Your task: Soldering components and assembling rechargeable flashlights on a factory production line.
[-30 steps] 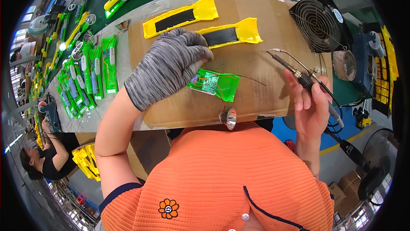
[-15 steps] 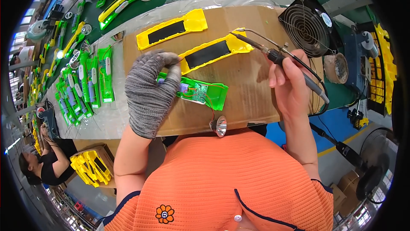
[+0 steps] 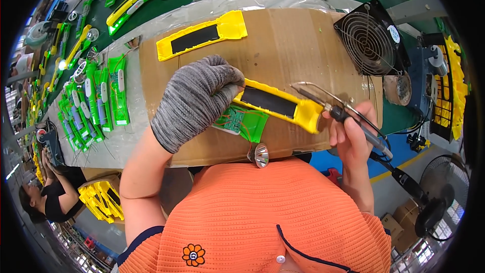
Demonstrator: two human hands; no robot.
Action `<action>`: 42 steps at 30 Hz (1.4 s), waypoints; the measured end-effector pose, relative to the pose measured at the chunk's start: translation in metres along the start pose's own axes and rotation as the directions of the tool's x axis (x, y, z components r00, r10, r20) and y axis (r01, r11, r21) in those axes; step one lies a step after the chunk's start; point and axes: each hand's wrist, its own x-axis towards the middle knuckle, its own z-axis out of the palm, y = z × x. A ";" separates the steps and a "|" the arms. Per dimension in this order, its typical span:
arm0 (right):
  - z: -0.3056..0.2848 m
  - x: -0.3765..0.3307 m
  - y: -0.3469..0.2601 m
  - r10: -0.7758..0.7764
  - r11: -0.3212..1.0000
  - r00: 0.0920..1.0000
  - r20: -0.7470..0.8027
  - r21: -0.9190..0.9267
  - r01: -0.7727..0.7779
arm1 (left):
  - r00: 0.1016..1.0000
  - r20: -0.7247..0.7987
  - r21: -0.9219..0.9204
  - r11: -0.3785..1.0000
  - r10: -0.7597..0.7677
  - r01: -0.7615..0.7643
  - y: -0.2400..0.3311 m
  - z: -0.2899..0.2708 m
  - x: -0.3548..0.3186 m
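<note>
Gloved left hand (image 3: 194,102) is pinning the yellow casing (image 3: 277,104) over the green board (image 3: 241,123) so nothing's sliding, while the bare right hand (image 3: 351,134) is gripping a soldering iron (image 3: 337,112) with the tip hovering close

Workbench (image 3: 126,136) under a cardboard sheet (image 3: 298,40), with yellow housings (image 3: 202,35), green circuit board (image 3: 242,124), black fan (image 3: 371,38).

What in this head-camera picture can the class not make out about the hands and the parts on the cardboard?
- Head view: the gloved left hand hides its fingertips' grip on the yellow casing.
- The green circuit board lies partly under that casing.
- The soldering iron tip is too thin to judge contact.
</note>
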 end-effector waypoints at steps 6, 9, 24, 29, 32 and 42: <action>0.010 -0.004 -0.014 0.143 0.989 0.990 0.008 0.020 -0.143 | 0.961 0.255 0.075 0.988 0.111 -0.134 -0.004 -0.009 0.020; 0.019 -0.012 -0.015 0.101 0.992 0.994 0.051 0.074 -0.105 | 0.930 0.338 0.083 0.980 0.141 -0.179 -0.004 -0.012 0.022; 0.044 -0.009 0.002 0.270 0.963 0.961 0.061 -0.001 -0.270 | 0.875 0.466 0.246 0.931 0.130 -0.270 0.002 -0.014 0.037; 0.047 -0.006 0.000 0.321 0.947 0.946 0.038 -0.022 -0.320 | 0.863 0.465 0.184 0.933 0.196 -0.310 0.003 -0.015 0.041; 0.048 -0.006 0.000 0.307 0.951 0.951 0.043 -0.049 -0.305 | 0.869 0.448 0.184 0.930 0.208 -0.318 0.002 -0.014 0.039; 0.050 -0.004 0.000 0.302 0.952 0.952 0.051 -0.061 -0.298 | 0.842 0.539 0.344 0.905 0.028 -0.250 0.007 -0.012 0.041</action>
